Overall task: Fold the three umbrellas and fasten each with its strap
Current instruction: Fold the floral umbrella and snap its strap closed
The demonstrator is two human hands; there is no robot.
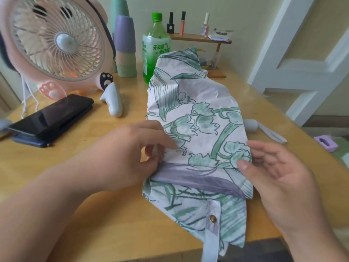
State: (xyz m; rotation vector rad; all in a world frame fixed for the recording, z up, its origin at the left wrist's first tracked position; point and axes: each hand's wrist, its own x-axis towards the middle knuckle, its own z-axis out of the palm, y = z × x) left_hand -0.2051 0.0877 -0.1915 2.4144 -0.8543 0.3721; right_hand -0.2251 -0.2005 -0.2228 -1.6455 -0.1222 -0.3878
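On the desk (85, 186), right in front of the person, lies one floral umbrella (200, 118), running lengthways away from them with its near end overhanging the desk edge. The canopy is loose and puffy, not yet wrapped. The left hand (132, 154) pinches a pleat at the canopy's left edge. The right hand (279, 171) is spread and relaxed, its thumb touching the right edge and gripping nothing. The strap (213, 235) sits on top at the near end, unfastened, with its snap (213, 218) facing up and its tail hanging past the desk edge. The step looks like pleat-gathering before the wrap. To do it well, flatten each panel in one direction and pull the fabric taut toward the near end so no air stays trapped. Then roll the bundle tight with the right hand while the left pins the start. Keep the strap on the outside of the roll, or the snap likely won't reach its mate, which is not visible here. The thin fabric will probably spring open if released early. The other two umbrellas cannot be made out.
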